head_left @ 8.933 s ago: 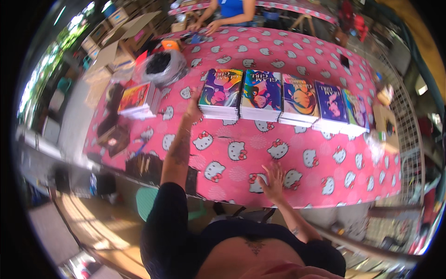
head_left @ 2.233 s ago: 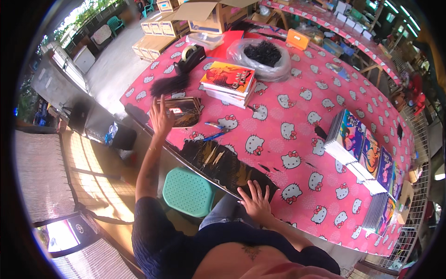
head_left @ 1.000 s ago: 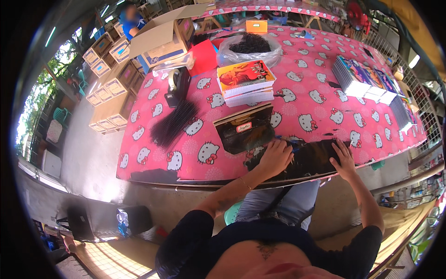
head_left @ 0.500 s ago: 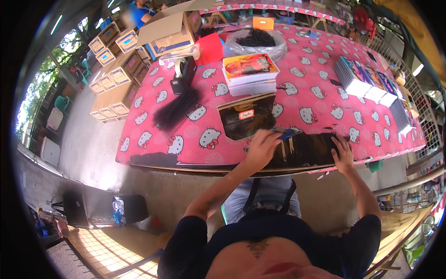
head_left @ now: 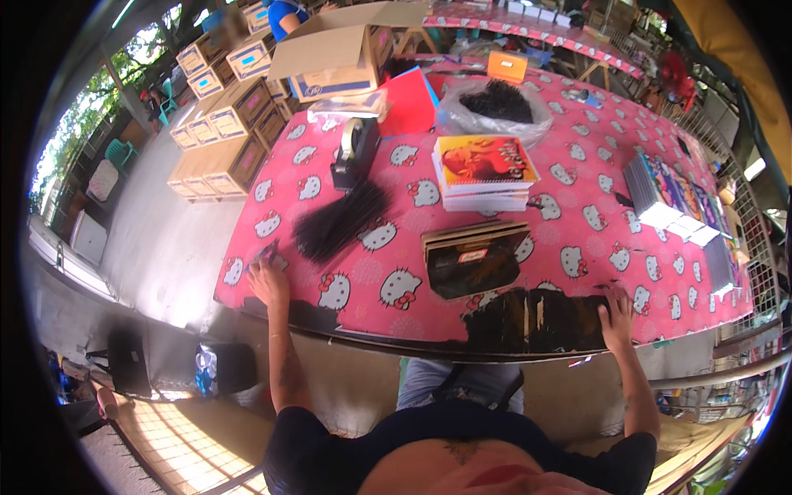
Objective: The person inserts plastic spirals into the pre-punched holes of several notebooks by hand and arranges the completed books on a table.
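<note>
At the table's left front corner is my left hand (head_left: 270, 282), fingers bent round a small dark bluish thing (head_left: 269, 252), partly hidden and blurred. My right hand (head_left: 615, 317) lies with fingers stretched out at the right end of a black taped patch (head_left: 536, 322) along the front edge. Between my hands stands a dark board holder (head_left: 473, 262) with a small label. Behind it rises a stack of spiral notebooks (head_left: 485, 169) with an orange-red cover. A loose bundle of black spiral coils (head_left: 342, 221) rests to the right of my left hand.
A black tape dispenser (head_left: 355, 155) stands behind the coils. Farther back are a clear bag (head_left: 528, 124) of black coils, a red folder (head_left: 408, 103) and an open carton (head_left: 330, 62). More notebooks (head_left: 672, 198) line the right side. Cartons (head_left: 219, 165) are stacked left; a person (head_left: 286, 18) is beyond.
My left hand has moved from the black patch to the far left front corner, carrying the small bluish thing. My right hand stays at the patch's right end. The view has shifted.
</note>
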The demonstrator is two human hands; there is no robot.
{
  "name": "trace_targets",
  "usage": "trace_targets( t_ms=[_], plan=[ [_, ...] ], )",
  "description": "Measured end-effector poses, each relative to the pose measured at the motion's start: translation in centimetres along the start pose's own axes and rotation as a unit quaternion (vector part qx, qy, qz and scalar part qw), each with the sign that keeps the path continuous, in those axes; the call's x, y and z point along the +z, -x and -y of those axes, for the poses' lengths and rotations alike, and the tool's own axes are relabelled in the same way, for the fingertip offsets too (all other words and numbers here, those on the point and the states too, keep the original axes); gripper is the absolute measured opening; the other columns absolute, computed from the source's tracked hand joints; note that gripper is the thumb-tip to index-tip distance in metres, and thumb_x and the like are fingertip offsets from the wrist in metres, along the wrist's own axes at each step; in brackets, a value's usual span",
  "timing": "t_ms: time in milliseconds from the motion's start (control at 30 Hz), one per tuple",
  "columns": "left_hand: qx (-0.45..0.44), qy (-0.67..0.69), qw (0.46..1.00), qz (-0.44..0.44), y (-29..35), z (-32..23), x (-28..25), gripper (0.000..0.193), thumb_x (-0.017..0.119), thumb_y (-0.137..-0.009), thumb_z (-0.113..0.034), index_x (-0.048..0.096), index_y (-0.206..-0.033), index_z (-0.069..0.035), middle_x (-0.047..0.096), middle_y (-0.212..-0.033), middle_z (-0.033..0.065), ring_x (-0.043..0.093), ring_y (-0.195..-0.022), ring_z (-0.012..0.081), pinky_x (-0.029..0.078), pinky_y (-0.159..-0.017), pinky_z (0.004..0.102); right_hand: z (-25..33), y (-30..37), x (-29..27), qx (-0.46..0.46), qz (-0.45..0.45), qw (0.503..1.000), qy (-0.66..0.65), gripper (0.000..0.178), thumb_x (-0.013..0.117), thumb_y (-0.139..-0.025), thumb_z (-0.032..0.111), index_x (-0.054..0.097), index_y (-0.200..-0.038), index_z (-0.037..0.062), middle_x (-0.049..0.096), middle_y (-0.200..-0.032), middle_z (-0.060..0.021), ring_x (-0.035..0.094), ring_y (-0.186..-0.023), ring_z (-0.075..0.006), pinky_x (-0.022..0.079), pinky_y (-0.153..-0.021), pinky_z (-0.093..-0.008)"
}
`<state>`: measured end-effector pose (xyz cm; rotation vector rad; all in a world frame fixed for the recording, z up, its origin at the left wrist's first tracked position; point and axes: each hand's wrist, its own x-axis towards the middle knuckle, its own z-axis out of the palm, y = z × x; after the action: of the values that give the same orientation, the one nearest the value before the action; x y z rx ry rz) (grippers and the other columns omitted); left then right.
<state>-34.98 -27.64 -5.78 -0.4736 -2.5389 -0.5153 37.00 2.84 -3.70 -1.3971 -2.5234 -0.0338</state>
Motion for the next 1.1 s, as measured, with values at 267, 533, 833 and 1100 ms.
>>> trace_targets(
  t_ms=[267,533,833,1100],
  plan=[
    [0.283,0.060,0.935,0.204,-0.3,-16.2,0.1,0.093,0.046,-0.087,-0.076,0.025,-0.157,-0.018,0.033,-0.154,0.0268,0.029,-0.144,0.0436,0.016,-0.114,0.0668,25.7,-18.3,-5.4,-0.311,-0.202,0.917,-0.144,0.052,0.060,-0.095,0.041,0.054,-0.138,0.0126,0.049,-0.142,-0.0192,0.048,-0.130,-0.0373,0.031,-0.109,-0.0533],
    [0.340,0.002,0.929,0.146,5.0,-18.4,0.6,0.073,0.041,-0.098,-0.059,0.028,-0.156,-0.018,0.025,-0.159,0.0235,0.020,-0.147,0.0452,0.014,-0.112,0.0704,21.7,-14.7,-3.0,-0.304,-0.066,0.925,-0.217,0.023,0.056,-0.098,0.033,0.067,-0.100,0.0126,0.065,-0.087,-0.0059,0.066,-0.081,-0.0293,0.053,-0.070,-0.0421],
    [0.540,0.255,0.795,0.106,5.6,-41.3,-3.8,0.029,0.065,-0.090,-0.024,0.065,-0.111,-0.004,0.068,-0.109,0.0148,0.065,-0.107,0.0295,0.055,-0.084,0.0429,21.3,-8.5,-4.4,-0.262,-0.117,0.935,-0.206,0.021,0.064,-0.093,0.031,0.070,-0.102,0.0136,0.065,-0.084,-0.0045,0.065,-0.076,-0.0285,0.052,-0.066,-0.0399],
    [0.499,0.359,0.783,-0.093,5.4,-40.8,-13.2,0.015,0.061,-0.090,-0.008,0.065,-0.104,-0.003,0.069,-0.090,0.0162,0.067,-0.082,0.0331,0.054,-0.070,0.0447,20.8,-9.6,-7.4,-0.128,-0.289,0.888,-0.335,0.031,0.071,-0.090,0.025,0.067,-0.114,0.0067,0.070,-0.094,-0.0081,0.069,-0.087,-0.0244,0.053,-0.084,-0.0354]
  ],
)
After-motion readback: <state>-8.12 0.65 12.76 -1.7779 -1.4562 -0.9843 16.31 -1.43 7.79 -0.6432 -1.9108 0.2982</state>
